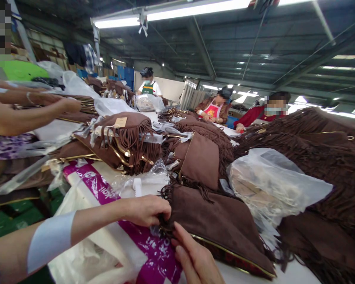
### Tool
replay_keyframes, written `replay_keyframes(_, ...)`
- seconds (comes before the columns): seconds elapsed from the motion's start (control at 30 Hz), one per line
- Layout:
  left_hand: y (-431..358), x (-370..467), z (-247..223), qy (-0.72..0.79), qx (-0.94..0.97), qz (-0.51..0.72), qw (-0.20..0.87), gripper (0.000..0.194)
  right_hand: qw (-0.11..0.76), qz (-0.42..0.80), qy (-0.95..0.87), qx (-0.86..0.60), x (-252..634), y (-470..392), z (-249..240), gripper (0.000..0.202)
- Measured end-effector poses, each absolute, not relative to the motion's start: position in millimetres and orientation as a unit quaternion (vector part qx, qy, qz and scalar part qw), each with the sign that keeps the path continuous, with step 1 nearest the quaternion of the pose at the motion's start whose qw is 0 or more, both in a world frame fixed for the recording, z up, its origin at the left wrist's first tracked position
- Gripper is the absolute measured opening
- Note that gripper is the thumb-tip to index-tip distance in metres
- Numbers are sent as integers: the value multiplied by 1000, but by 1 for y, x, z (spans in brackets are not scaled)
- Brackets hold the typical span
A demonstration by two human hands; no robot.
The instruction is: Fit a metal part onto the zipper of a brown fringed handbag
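A brown suede-like bag (213, 221) with fringe and a gold zip edge lies in front of me on the table. My left hand (149, 209) is closed at its near left corner, the fingers curled on dark fringe and a small metal part. Exactly what sits in the fingertips is hidden. My right hand (197, 256) rests against the same corner from below, with its fingers stretched out and touching the bag's edge. Under both hands runs a purple and white printed plastic sack (154, 248). A white band wraps my left forearm.
Fringed brown bags (199, 157) are piled behind, and a large fringed heap (328, 157) rises at right. A clear plastic bag (272, 181) of tan pieces stands beside it. At left, a co-worker's hands (62, 102) hold gold-edged pieces. Several other people work farther back.
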State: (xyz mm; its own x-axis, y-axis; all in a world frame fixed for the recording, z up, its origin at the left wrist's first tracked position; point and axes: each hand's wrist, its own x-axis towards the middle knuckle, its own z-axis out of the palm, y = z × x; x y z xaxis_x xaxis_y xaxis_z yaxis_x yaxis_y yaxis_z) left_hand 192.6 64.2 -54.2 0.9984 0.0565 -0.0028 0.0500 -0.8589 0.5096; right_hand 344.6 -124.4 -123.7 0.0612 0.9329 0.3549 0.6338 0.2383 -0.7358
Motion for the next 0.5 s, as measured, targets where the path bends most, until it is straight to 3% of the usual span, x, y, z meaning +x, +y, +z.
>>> replay_keyframes(0.1, 67, 194, -55, 2, 976, 17, 219, 16, 464, 194, -618, -604, 347, -118, -127, 47)
replay_keyframes(0.2, 65, 194, -44, 25, 981, 39, 191, 14, 474, 120, -606, -628, 345, -112, -118, 48)
replay_keyframes(0.33, 49, 195, -14, 87, 968, 62, 226, 11, 459, 110, -592, -654, 327, -107, -93, 39)
replay_keyframes(0.5, 34, 196, -1, 102, 957, 77, 261, 19, 462, 77, -521, -713, 293, -95, -74, 52)
